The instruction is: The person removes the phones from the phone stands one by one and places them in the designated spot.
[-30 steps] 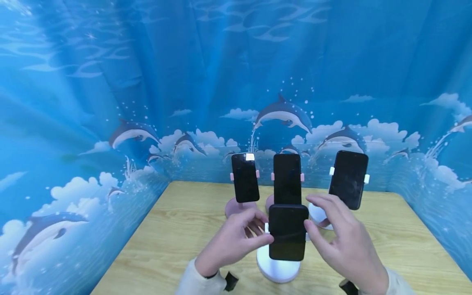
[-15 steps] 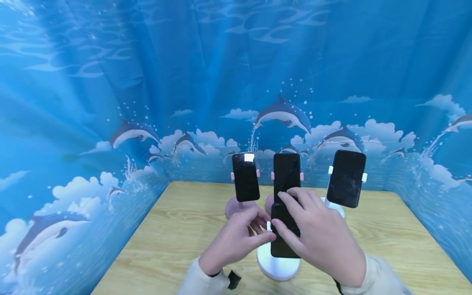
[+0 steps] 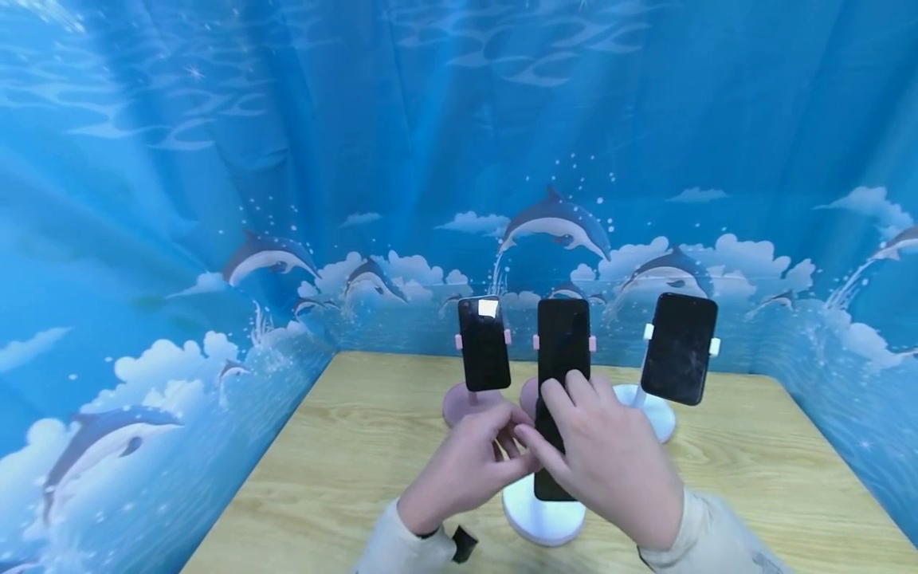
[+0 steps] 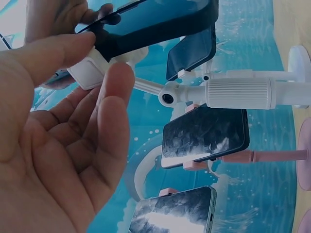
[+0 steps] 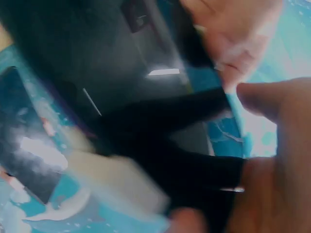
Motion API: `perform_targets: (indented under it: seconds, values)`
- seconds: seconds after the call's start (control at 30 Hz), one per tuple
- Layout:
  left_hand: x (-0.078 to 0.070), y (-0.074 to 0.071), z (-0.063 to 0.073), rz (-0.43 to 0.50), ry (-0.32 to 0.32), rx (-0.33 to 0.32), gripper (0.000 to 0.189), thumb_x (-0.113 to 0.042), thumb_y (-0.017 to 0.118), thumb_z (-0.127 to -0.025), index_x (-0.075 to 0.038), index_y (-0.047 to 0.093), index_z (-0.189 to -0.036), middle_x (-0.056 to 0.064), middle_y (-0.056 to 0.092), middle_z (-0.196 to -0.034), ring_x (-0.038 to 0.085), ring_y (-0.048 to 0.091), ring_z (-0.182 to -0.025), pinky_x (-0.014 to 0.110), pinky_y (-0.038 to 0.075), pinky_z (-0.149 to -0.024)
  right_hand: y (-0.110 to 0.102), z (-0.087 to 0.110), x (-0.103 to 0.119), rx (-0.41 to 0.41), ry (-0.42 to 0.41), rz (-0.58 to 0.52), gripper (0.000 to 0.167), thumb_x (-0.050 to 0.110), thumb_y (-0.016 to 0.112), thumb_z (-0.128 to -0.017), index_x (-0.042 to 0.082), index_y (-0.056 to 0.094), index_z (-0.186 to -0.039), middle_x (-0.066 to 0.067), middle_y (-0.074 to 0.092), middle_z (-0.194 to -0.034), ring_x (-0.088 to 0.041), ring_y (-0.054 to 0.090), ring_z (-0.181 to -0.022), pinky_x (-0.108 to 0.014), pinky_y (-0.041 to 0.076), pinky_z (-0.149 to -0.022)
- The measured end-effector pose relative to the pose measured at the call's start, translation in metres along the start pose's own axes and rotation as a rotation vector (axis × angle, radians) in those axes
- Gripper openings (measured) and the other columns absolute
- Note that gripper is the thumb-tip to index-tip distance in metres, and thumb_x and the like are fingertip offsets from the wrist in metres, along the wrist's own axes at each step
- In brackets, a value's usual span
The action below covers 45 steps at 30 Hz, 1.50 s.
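A black smartphone (image 3: 551,484) stands near me, clamped upright in a white phone stand (image 3: 543,520). My left hand (image 3: 466,466) is at its left edge. In the left wrist view, that hand's thumb and curled fingers pinch the white clamp (image 4: 90,70) at the phone's edge. My right hand (image 3: 610,454) reaches across the front of the screen, fingers loosely bent, thumb close to the left hand. It hides much of the phone. In the blurred right wrist view, the dark screen (image 5: 97,58) mirrors the hand; whether the fingertips touch the glass I cannot tell.
Behind stand two phones, the left phone (image 3: 484,347) and the middle phone (image 3: 563,339), in pink holders. Another phone (image 3: 680,348) sits in a white stand at the right. The wooden table (image 3: 344,446) meets a blue dolphin-print curtain (image 3: 430,159).
My right hand has moved left from the phone's right edge to across its screen, its thumb now close to the left hand. The left hand stays at the left edge.
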<state>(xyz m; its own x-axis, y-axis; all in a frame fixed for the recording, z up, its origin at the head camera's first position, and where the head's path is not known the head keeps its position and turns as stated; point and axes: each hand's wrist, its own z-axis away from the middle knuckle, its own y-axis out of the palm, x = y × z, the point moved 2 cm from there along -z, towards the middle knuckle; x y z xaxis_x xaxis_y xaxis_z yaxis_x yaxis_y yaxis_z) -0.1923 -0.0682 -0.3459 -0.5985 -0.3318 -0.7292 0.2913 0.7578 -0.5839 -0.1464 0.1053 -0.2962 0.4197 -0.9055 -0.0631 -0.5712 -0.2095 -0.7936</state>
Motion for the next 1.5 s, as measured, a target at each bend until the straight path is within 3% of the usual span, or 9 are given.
perform_targets:
  seconds: [0.2, 0.37, 0.63, 0.8, 1.17, 1.27, 1.33, 1.4, 1.5]
  values:
    - [0.001, 0.001, 0.000, -0.003, 0.016, -0.001, 0.018, -0.023, 0.076, -0.096, -0.024, 0.064, -0.110, -0.016, 0.068, -0.098, -0.002, 0.063, -0.079, 0.021, 0.057, -0.072, 0.009, 0.000, -0.003, -0.084, -0.032, -0.004, 0.040, 0.049, 0.079, -0.087, 0.015, 0.059, -0.087, 0.005, 0.035, -0.069, -0.013, 0.027, -0.058, -0.018, 0.019, -0.040]
    - [0.002, 0.002, -0.002, 0.012, 0.015, 0.005, 0.018, -0.021, 0.076, -0.095, -0.022, 0.065, -0.109, -0.015, 0.067, -0.099, -0.001, 0.063, -0.080, 0.021, 0.057, -0.072, 0.011, -0.001, -0.004, -0.086, -0.026, 0.005, 0.044, 0.054, 0.079, -0.086, 0.015, 0.057, -0.087, 0.005, 0.035, -0.069, -0.013, 0.027, -0.057, -0.019, 0.019, -0.039]
    - [0.015, 0.011, -0.014, 0.176, -0.016, 0.074, 0.023, -0.028, 0.079, -0.094, -0.022, 0.062, -0.108, -0.009, 0.065, -0.098, 0.006, 0.062, -0.085, 0.025, 0.057, -0.068, 0.002, 0.004, -0.002, -0.075, -0.021, 0.069, 0.037, 0.044, 0.075, -0.090, 0.014, 0.054, -0.086, 0.003, 0.035, -0.070, -0.015, 0.027, -0.056, -0.019, 0.018, -0.038]
    - [0.020, 0.019, -0.022, 0.281, -0.028, 0.110, 0.021, -0.021, 0.078, -0.093, -0.017, 0.059, -0.103, -0.005, 0.060, -0.093, 0.010, 0.057, -0.082, 0.022, 0.049, -0.064, 0.003, 0.004, -0.006, -0.071, -0.041, 0.086, 0.035, 0.042, 0.073, -0.091, 0.012, 0.056, -0.089, 0.002, 0.037, -0.072, -0.015, 0.027, -0.057, -0.018, 0.018, -0.039]
    - [0.028, 0.027, -0.023, 0.484, 0.081, 0.149, 0.024, -0.001, 0.068, -0.093, -0.005, 0.045, -0.096, 0.000, 0.049, -0.084, 0.007, 0.049, -0.069, 0.019, 0.041, -0.063, 0.020, 0.006, -0.012, -0.187, -0.073, -0.005, 0.029, 0.038, 0.071, -0.082, 0.012, 0.062, -0.091, 0.002, 0.042, -0.073, -0.014, 0.029, -0.060, -0.016, 0.025, -0.043]
    - [0.031, 0.031, -0.024, 0.575, 0.087, 0.188, 0.023, 0.002, 0.064, -0.094, -0.002, 0.042, -0.100, 0.005, 0.052, -0.090, 0.008, 0.055, -0.076, 0.020, 0.046, -0.069, 0.021, 0.007, -0.010, -0.197, -0.064, -0.022, 0.035, 0.043, 0.076, -0.083, 0.013, 0.064, -0.094, 0.002, 0.044, -0.074, -0.014, 0.030, -0.060, -0.016, 0.027, -0.044]
    - [0.031, 0.032, -0.025, 0.615, 0.091, 0.216, 0.022, 0.002, 0.062, -0.095, 0.000, 0.047, -0.111, 0.011, 0.059, -0.100, 0.009, 0.060, -0.085, 0.022, 0.052, -0.077, 0.021, 0.007, -0.009, -0.200, -0.064, -0.024, 0.037, 0.045, 0.078, -0.082, 0.013, 0.065, -0.096, 0.001, 0.046, -0.075, -0.015, 0.031, -0.061, -0.015, 0.029, -0.044]
    - [0.031, 0.034, -0.025, 0.638, 0.091, 0.246, 0.034, 0.002, 0.060, -0.096, -0.003, 0.051, -0.129, 0.018, 0.062, -0.114, 0.009, 0.063, -0.094, 0.024, 0.054, -0.085, 0.022, 0.007, -0.007, -0.206, -0.072, -0.023, 0.036, 0.044, 0.078, -0.082, 0.013, 0.065, -0.096, 0.001, 0.046, -0.075, -0.015, 0.032, -0.061, -0.016, 0.029, -0.044]
    - [0.031, 0.033, -0.024, 0.634, 0.088, 0.276, 0.061, 0.003, 0.060, -0.096, -0.013, 0.044, -0.153, 0.025, 0.061, -0.132, 0.007, 0.065, -0.101, 0.027, 0.056, -0.091, 0.022, 0.006, -0.006, -0.231, -0.083, -0.033, 0.028, 0.037, 0.075, -0.081, 0.013, 0.064, -0.093, 0.001, 0.045, -0.075, -0.015, 0.032, -0.061, -0.017, 0.030, -0.045]
